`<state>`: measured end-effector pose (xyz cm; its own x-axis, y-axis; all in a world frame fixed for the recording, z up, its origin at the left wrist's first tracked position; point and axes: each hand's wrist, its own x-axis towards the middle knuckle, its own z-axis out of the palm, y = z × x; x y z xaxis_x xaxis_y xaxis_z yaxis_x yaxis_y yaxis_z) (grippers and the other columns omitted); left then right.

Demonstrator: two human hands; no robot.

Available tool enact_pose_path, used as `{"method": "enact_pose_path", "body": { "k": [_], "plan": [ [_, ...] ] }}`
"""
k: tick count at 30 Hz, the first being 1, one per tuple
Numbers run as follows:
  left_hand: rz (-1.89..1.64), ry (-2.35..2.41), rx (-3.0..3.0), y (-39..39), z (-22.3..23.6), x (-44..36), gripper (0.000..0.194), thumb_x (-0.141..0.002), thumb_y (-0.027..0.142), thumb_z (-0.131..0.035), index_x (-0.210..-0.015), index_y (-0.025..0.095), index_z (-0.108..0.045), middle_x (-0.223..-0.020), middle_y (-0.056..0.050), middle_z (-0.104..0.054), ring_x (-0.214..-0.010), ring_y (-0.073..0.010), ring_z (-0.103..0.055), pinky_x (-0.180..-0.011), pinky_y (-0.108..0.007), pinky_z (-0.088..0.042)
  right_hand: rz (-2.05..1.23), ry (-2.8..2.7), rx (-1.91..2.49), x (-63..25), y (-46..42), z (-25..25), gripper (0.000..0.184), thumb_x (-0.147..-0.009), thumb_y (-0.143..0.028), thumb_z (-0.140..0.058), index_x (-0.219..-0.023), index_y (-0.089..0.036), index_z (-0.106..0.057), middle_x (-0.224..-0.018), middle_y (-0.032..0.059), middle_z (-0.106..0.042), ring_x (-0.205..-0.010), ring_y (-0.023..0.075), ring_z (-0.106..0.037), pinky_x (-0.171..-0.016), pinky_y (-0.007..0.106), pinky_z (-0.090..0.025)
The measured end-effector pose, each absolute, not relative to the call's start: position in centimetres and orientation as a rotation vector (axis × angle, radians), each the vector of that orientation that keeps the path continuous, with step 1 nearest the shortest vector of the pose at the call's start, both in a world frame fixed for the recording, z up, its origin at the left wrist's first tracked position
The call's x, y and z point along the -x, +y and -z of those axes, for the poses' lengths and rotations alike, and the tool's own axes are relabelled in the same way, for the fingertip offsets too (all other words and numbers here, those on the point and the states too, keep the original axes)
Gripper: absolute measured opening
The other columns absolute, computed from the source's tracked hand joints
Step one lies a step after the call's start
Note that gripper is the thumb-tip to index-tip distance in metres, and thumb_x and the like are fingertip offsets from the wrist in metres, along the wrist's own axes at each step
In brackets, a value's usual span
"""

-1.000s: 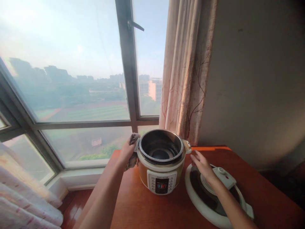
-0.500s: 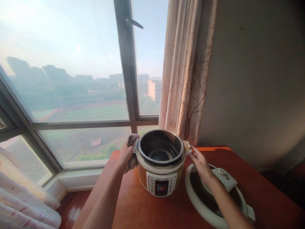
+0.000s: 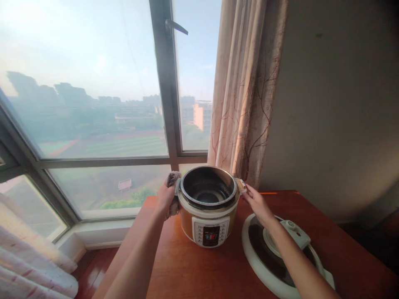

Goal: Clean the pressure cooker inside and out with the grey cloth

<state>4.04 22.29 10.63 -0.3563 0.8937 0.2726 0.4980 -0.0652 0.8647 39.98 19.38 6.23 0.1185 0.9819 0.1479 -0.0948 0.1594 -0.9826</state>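
Observation:
An electric pressure cooker, white and tan with a button panel in front, stands lidless on the brown wooden table. Its dark inner pot looks empty. My left hand is closed round a crumpled grey-brown cloth against the cooker's left handle. At the other side, my right hand has its fingers closed on the right handle. The cooker's lid lies on the table to the right, partly hidden under my right forearm.
A large window with a grey frame rises behind and left of the table. A patterned curtain hangs behind the cooker, beside a grey wall. Another curtain is at the lower left.
The cooker has shifted slightly away from me and a little to the left, with both hands moving along at its handles. The lid has stayed in place.

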Motion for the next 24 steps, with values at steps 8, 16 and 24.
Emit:
{"method": "enact_pose_path", "body": {
  "k": [8,16,24],
  "plan": [
    [-1.313,1.912,-1.551,24.9,-11.3,-3.6,0.034,-0.088,0.033,-0.055,-0.116,0.021,-0.071,-0.113,-0.009,-0.076,-0.108,-0.0287,-0.069,-0.090,-0.035,-0.052,-1.012,-1.166,1.089,-39.3,21.6,-6.4,0.079,-0.062,-0.065,-0.080,-0.124,-0.018,-0.065,-0.091,0.0071,-0.077,-0.082,0.0229,-0.069,-0.069,0.031,-0.054],
    [-1.064,2.035,-1.733,25.3,-12.0,-2.5,0.037,-0.093,0.036,-0.050,-0.123,0.023,-0.069,-0.113,-0.010,-0.076,-0.105,-0.0287,-0.070,-0.086,-0.034,-0.052,-0.929,-1.200,1.198,-39.6,21.8,-6.6,0.079,-0.064,-0.062,-0.076,-0.127,-0.016,-0.062,-0.077,0.0044,-0.072,-0.067,0.0220,-0.067,-0.063,0.033,-0.053],
    [-0.819,2.263,-1.884,23.9,-16.4,-1.5,0.040,-0.095,0.046,-0.042,-0.106,0.022,-0.073,-0.099,-0.017,-0.077,-0.091,-0.0351,-0.073,-0.072,-0.037,-0.052,-0.433,-1.433,1.390,-40.0,20.8,-10.0,0.062,-0.087,-0.057,-0.047,-0.124,-0.010,-0.063,-0.079,0.0067,-0.071,-0.073,0.0227,-0.065,-0.077,0.036,-0.050]
  ]
}}
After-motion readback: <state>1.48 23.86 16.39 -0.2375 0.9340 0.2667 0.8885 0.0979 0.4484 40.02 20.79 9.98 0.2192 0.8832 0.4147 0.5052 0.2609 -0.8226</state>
